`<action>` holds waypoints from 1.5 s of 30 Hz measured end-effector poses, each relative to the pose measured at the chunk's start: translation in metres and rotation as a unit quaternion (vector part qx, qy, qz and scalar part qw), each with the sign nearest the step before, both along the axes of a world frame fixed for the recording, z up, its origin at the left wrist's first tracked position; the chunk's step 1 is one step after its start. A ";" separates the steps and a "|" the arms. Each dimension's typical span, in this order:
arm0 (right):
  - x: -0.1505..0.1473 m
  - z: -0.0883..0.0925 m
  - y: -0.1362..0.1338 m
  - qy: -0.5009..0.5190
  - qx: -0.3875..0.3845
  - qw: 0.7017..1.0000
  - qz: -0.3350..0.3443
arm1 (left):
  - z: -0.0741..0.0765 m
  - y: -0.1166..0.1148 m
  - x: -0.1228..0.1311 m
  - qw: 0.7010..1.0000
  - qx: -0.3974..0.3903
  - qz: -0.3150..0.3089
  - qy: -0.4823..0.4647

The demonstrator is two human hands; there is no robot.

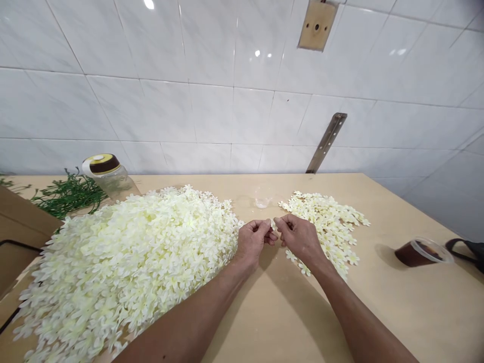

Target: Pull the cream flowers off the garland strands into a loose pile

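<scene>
My left hand (254,241) and my right hand (299,236) meet above the table, thumbs and forefingers pinched close together. Between the fingertips shows a bit of a small white artificial flower (273,225), mostly hidden by the fingers. Left of my hands spreads a large heap of cream-white artificial flowers (143,252). A smaller, flatter pile of the same flowers (333,222) lies behind and beside my right hand. Just beyond my fingers stands a small clear cup (262,197) with something whitish at its bottom.
A clear bottle (113,179) with a brown and yellow lid stands behind the large heap, near green artificial stems (71,190). A cardboard box (22,232) is at the left edge. On the right are a plastic cup of dark liquid (421,253) and a black strap (469,252).
</scene>
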State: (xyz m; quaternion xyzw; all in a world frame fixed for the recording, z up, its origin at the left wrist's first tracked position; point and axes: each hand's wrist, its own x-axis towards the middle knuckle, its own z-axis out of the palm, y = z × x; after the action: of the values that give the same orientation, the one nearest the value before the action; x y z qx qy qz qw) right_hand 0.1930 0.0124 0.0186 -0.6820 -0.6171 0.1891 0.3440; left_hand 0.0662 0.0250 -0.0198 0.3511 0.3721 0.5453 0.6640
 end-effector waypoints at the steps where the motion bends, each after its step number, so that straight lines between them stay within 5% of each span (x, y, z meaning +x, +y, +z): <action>1: 0.000 0.000 0.000 0.001 0.002 1.000 0.002 | 0.000 0.000 0.000 1.000 0.000 0.001 0.003; 9: 0.007 -0.006 0.005 0.188 -0.043 0.980 0.044 | -0.001 0.002 0.001 1.000 -0.020 0.010 0.005; 15: 0.016 -0.001 0.009 0.433 -0.060 0.897 0.068 | 0.000 0.001 0.001 1.000 -0.020 0.013 0.008; 26: 0.018 0.009 0.005 0.549 -0.067 0.829 0.075 | 0.005 -0.002 0.001 0.999 -0.022 0.009 0.029; 33: 0.014 0.010 0.005 0.518 -0.052 0.850 0.072 | 0.005 -0.005 0.003 0.997 0.008 -0.004 0.073; 36: 0.003 0.013 0.000 0.456 -0.017 0.886 0.075 | 0.006 -0.009 0.004 0.995 0.029 -0.014 0.094; 41: -0.015 0.025 -0.016 0.278 -0.036 0.938 0.203 | 0.007 -0.015 0.004 0.993 0.065 -0.021 0.097; 45: -0.001 0.020 -0.010 0.178 0.052 0.982 0.041 | 0.003 -0.009 0.004 0.998 0.016 0.003 0.056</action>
State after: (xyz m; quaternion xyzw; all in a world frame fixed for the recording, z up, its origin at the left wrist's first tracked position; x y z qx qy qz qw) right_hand 0.1921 0.0028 0.0387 -0.5928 -0.5823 0.2894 0.4752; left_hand 0.0701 0.0161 -0.0167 0.3905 0.4014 0.5326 0.6346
